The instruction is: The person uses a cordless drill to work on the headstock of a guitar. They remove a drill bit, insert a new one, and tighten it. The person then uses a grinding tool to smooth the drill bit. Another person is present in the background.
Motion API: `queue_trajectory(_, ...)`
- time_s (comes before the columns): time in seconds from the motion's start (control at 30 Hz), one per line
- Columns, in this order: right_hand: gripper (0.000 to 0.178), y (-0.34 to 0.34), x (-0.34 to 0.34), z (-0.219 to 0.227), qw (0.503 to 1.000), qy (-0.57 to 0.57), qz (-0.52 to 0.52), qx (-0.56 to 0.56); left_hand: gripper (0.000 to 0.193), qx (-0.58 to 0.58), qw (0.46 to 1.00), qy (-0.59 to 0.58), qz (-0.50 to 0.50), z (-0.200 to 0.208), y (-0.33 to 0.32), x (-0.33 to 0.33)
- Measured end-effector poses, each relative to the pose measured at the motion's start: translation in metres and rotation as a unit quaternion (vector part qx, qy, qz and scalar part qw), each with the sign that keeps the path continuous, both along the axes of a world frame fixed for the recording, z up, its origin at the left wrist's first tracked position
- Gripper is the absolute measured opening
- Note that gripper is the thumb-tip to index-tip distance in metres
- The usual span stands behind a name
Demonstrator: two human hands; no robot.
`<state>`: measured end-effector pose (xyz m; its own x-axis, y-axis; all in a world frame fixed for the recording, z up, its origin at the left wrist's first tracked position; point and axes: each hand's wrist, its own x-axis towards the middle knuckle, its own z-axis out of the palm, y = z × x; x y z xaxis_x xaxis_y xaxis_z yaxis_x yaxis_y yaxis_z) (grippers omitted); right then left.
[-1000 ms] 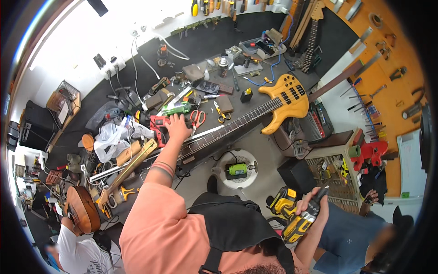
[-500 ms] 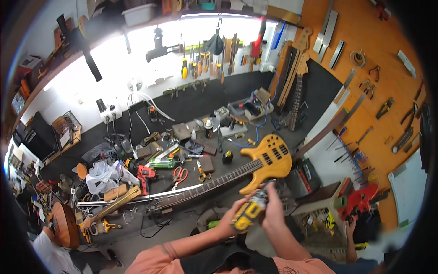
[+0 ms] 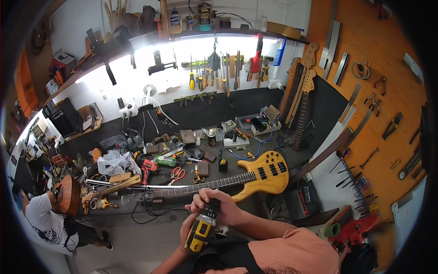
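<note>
Drill [image 3: 200, 232] between my hands [image 3: 226, 210], before the desk [image 3: 191, 119]. On the desk, electric guitar [image 3: 269, 172] ahead and right, neck pointing left; scissors [image 3: 177, 174] behind that neck. Plastic bag [image 3: 116, 164] left of the scissors.

Left hand [image 3: 185, 229] closed, right hand [image 3: 222, 208] curled just above it, fingers [image 3: 196, 201] bent, right forearm [image 3: 262, 225] slanting leftward
</note>
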<state>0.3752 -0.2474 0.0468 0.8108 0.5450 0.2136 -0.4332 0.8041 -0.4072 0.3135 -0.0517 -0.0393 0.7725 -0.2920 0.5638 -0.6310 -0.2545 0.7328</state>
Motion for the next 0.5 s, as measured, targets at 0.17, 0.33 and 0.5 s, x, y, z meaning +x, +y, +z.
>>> queue_trajectory(0.17,0.036,0.007,-0.007,0.022,0.984,0.041,-0.049,-0.165,0.088,0.036,0.995,-0.032,0.082,0.008,0.017,-0.024)
queue_trajectory(0.33,0.046,-0.074,0.129,0.072,0.8,-0.115,-0.329,-0.489,0.088,0.017,0.964,-0.082,0.251,0.026,0.013,-0.042)
queue_trajectory(0.5,0.033,-0.212,0.349,0.145,0.568,-0.258,-0.423,-0.657,0.037,-0.158,0.95,0.063,0.264,0.027,0.033,-0.044)
